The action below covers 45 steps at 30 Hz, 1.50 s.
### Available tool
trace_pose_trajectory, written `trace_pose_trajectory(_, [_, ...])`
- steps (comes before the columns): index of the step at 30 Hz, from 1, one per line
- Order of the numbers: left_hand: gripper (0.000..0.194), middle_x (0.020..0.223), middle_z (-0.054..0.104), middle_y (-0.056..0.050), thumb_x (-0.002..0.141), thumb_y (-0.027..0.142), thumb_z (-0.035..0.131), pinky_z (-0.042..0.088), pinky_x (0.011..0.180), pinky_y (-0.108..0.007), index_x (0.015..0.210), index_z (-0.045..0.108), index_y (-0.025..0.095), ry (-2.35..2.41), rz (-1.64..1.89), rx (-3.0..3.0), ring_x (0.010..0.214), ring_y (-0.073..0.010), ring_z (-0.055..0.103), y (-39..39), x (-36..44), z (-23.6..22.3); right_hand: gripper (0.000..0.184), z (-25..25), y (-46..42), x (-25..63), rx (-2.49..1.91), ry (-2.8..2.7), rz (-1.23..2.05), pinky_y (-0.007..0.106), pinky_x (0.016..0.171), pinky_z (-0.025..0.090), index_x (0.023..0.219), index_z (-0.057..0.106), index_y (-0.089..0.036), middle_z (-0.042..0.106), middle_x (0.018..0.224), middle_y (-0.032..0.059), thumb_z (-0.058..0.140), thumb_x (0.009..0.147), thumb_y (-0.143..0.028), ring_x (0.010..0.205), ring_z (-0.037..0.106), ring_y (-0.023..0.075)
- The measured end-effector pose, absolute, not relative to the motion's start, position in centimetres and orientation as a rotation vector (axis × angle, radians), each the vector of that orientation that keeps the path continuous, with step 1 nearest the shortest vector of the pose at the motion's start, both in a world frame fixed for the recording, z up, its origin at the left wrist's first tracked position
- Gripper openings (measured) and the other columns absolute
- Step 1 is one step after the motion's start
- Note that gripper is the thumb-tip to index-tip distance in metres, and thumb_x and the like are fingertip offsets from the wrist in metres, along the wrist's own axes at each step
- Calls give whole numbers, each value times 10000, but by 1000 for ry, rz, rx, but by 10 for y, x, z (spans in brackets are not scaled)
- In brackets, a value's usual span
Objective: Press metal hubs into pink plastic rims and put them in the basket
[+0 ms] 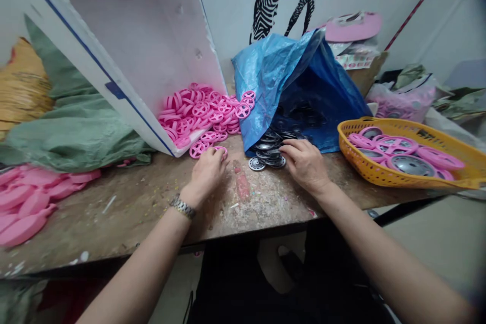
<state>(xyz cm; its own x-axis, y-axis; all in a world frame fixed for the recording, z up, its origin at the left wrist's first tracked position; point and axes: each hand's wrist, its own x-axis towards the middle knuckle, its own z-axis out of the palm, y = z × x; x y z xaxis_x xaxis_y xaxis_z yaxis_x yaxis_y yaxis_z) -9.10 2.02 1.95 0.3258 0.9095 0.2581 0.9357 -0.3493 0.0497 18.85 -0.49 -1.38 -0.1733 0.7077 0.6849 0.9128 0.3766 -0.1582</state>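
My left hand [209,169], with a metal-banded watch on its wrist, has its fingers closed on a pink spoked toy wheel [220,150] at the front of a heap of pink wheels [190,111]. That heap spills from a white foam box [152,35] lying on its side. My right hand [306,164] is closed in a pinch at the edge of a pile of black-and-silver wheel discs [268,144]; what its fingertips hold is hidden. These discs slide out of a blue plastic sack [261,71]. A reddish clear piece [242,186] lies on the worktable [152,202] between my hands.
A yellow perforated basket [364,167] at right holds pink rings and several silver-centred wheels. Pink plastic parts [30,197] lie at far left by a green sack [72,116]. Behind the basket stands a clear bag of pink pieces [404,98]. The table's front edge runs below my wrists.
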Motion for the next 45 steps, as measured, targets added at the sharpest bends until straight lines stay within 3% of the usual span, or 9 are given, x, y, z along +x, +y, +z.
trace_pose_trajectory(4, [464,1217,607,-185,919,421,569,446,972,-445,1295,558,149,-1807,-291,-2382,1164,-338,542,50,-95,19,197,-9,-21,186,-1320,-1830,-233,373,813,470,965,700,-197,732,964,84,521,959,-279,899,621,242])
trace_pose_trajectory(9, [446,1220,619,-220,905,440,569,408,1000,-483,1201,610,109,-1877,-279,-2333,1196,-373,518,74,-95,6,180,-15,-42,187,-1344,-1788,-114,373,777,479,931,677,-197,720,878,84,521,946,-286,831,627,247])
trace_pose_trajectory(13, [421,1208,632,-197,900,404,573,411,1001,-464,1209,612,120,-1902,-315,-2327,1182,-353,528,78,-97,0,179,-25,-54,191,-1416,-1731,24,361,754,475,901,671,-220,718,857,64,529,936,-323,818,646,244])
trace_pose_trajectory(18, [563,1290,590,-179,897,410,595,399,1037,-424,1377,491,135,-1805,-419,-2411,1220,-315,512,59,-94,8,185,-33,-63,195,-1527,-1731,168,356,735,458,883,680,-227,728,842,53,538,911,-341,809,665,250])
trace_pose_trajectory(23, [610,1352,552,-177,879,337,641,407,1071,-430,1411,430,125,-1548,-804,-2643,1260,-285,511,23,-83,11,172,-29,-67,193,-1530,-1576,384,333,697,432,813,674,-234,711,782,21,593,861,-379,734,633,219])
trace_pose_trajectory(28, [663,1341,570,-158,850,411,696,490,1002,-435,1407,413,187,-1531,-1210,-2794,1204,-274,582,-15,-68,-1,276,-13,-71,181,-1332,-1299,831,281,584,391,706,602,-215,584,636,-17,678,760,-474,594,506,146])
trace_pose_trajectory(35, [678,1351,546,-177,899,319,655,487,1039,-472,1475,314,207,-1122,-1158,-2825,1260,-294,551,-56,-52,-7,401,-7,-82,166,-1173,-1023,1208,257,557,437,726,586,-202,594,713,-13,790,652,-540,618,513,128])
trace_pose_trajectory(45, [695,1360,513,-178,931,223,597,483,1063,-481,1520,228,237,-876,-1068,-2902,1294,-287,529,-74,-40,-13,343,-18,-91,154,-1125,-1073,1367,265,631,498,843,580,-210,694,755,-13,800,704,-432,678,647,152])
